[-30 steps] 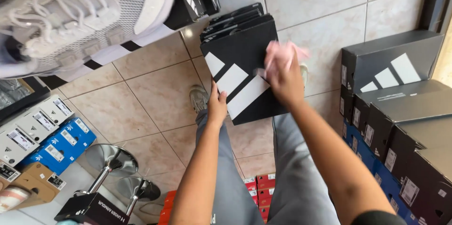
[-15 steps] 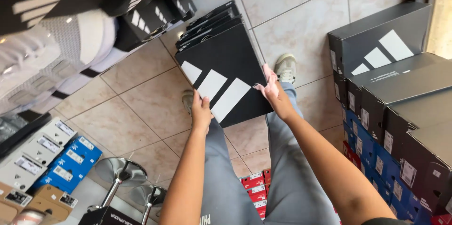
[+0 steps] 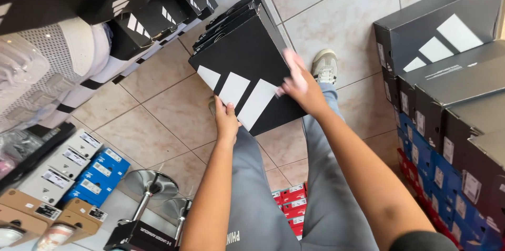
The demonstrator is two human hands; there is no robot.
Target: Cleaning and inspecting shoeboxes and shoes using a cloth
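Holding a black shoebox stack [image 3: 247,67] over the tiled floor [image 3: 168,109]: our left hand [image 3: 227,119] grips its near edge, right hand [image 3: 299,84] lies flat on the lid, blurred.

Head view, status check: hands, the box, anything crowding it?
Left hand grips the black shoe box at its near edge. Right hand lies flat on its lid, blurred. Stacked boxes to the right, a shoe display to the left; neither touches it.
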